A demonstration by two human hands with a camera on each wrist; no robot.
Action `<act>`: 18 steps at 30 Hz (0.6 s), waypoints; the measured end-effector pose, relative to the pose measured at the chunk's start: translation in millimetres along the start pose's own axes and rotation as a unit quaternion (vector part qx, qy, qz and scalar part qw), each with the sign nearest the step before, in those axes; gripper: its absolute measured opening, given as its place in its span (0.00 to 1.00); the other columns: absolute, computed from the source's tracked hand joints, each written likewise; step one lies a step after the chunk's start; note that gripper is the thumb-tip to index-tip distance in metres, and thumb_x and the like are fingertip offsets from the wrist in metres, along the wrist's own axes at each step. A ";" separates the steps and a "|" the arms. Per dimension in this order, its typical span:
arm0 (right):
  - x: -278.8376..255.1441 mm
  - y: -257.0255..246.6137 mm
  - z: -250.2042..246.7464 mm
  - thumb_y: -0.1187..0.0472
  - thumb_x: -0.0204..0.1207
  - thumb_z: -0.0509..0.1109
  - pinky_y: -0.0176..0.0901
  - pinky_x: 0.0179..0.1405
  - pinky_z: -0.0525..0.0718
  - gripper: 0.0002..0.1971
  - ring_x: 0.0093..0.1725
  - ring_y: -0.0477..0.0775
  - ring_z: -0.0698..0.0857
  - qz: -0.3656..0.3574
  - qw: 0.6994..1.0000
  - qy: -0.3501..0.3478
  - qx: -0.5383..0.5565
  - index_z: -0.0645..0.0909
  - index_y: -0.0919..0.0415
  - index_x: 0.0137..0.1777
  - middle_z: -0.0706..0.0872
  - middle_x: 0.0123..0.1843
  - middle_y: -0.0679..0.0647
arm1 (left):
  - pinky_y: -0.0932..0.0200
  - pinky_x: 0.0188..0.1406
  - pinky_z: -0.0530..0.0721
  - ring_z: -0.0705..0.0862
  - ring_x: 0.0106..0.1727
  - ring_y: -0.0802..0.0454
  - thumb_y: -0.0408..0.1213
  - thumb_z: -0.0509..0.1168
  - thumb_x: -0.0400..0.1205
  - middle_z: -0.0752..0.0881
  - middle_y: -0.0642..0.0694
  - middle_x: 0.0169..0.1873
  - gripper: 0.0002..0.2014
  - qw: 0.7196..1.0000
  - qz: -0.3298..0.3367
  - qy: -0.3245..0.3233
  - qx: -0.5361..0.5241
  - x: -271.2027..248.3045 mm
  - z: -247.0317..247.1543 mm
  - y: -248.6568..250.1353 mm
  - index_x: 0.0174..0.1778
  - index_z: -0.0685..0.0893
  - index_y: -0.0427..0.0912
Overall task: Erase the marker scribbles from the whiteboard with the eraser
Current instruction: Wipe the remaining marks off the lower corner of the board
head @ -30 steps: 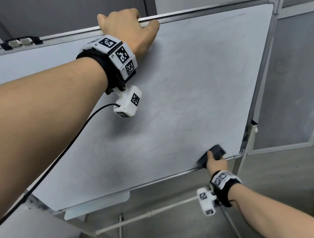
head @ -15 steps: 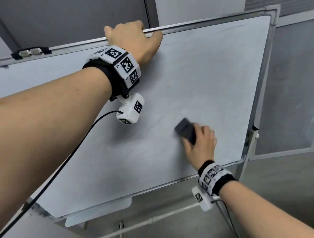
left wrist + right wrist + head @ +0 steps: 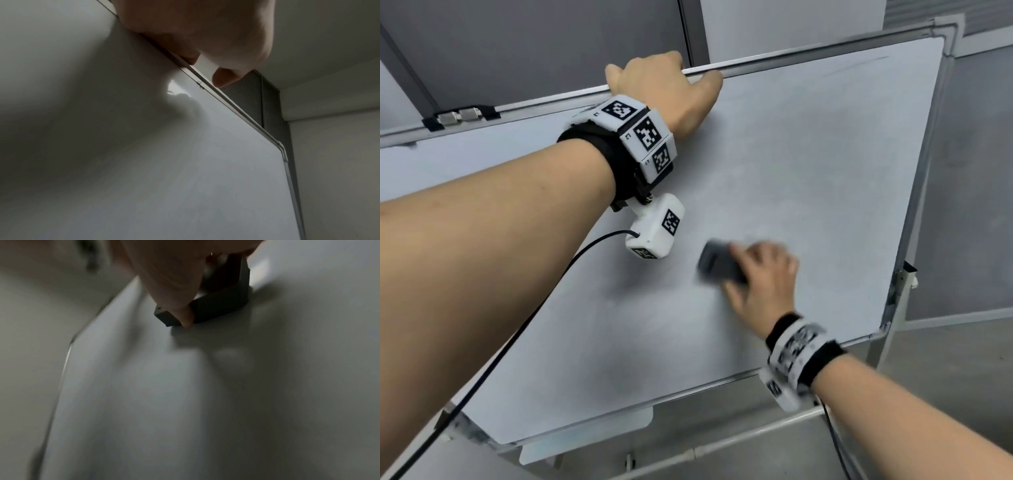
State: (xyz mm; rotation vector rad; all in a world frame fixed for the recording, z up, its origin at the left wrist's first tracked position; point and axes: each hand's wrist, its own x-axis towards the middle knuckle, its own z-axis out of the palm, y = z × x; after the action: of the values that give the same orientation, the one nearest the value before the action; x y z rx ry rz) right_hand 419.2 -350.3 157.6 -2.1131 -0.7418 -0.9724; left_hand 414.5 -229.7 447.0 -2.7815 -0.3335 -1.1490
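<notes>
The whiteboard [image 3: 808,178] is tilted in its metal frame and shows only faint grey smears; a thin streak remains near its top right corner. My right hand [image 3: 763,281] grips a dark grey eraser [image 3: 717,263] and presses it flat on the board's middle, blurred by motion. In the right wrist view my thumb lies along the eraser [image 3: 222,305] on the whiteboard [image 3: 185,402]. My left hand [image 3: 664,82] grips the whiteboard's top rim, fingers curled over the back. In the left wrist view the left hand [image 3: 205,37] wraps the whiteboard's rim [image 3: 226,100].
A white tray [image 3: 585,435] hangs under the board's lower edge. The stand's metal upright [image 3: 897,308] runs down the right side, and a crossbar [image 3: 722,448] passes below. A cable [image 3: 517,335] trails from my left wrist across the board. Grey wall panels stand behind.
My right hand has swept the eraser from the board's bottom right corner up and left to the middle. My left hand has kept its hold on the top rim.
</notes>
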 end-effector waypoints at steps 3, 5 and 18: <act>-98.4 14.2 35.8 0.57 0.47 0.82 0.53 0.50 0.68 0.36 0.55 0.57 0.75 -0.111 0.966 -0.224 -0.065 0.83 0.48 0.62 0.81 0.55 0.49 | 0.45 0.59 0.65 0.75 0.42 0.38 0.59 0.46 0.74 0.76 0.48 0.30 0.22 1.000 -0.001 -0.003 0.003 -2.1 -0.7 -3.2 0.41 0.74 0.44; -111.6 31.9 33.4 0.56 0.47 0.82 0.55 0.49 0.70 0.36 0.55 0.57 0.78 -0.091 0.965 -0.236 -0.073 0.82 0.46 0.62 0.81 0.56 0.47 | 0.44 0.61 0.66 0.76 0.43 0.38 0.58 0.46 0.73 0.79 0.46 0.33 0.23 1.000 0.004 -0.002 0.008 -2.3 -1.3 -1.6 0.42 0.75 0.43; -107.1 104.7 6.9 0.25 0.68 0.69 0.51 0.60 0.79 0.43 0.63 0.65 0.83 0.587 0.791 -0.033 0.170 0.81 0.61 0.69 0.84 0.62 0.64 | 0.42 0.62 0.66 0.75 0.41 0.36 0.56 0.49 0.74 0.81 0.42 0.35 0.20 1.000 0.004 0.012 0.015 1.6 6.5 -5.1 0.42 0.74 0.42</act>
State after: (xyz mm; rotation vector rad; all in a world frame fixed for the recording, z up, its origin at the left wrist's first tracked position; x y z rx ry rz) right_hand 437.9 -430.2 32.1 -1.7575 0.4060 -0.0431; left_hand 418.8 -223.3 443.6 -2.7383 -0.3341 -1.1641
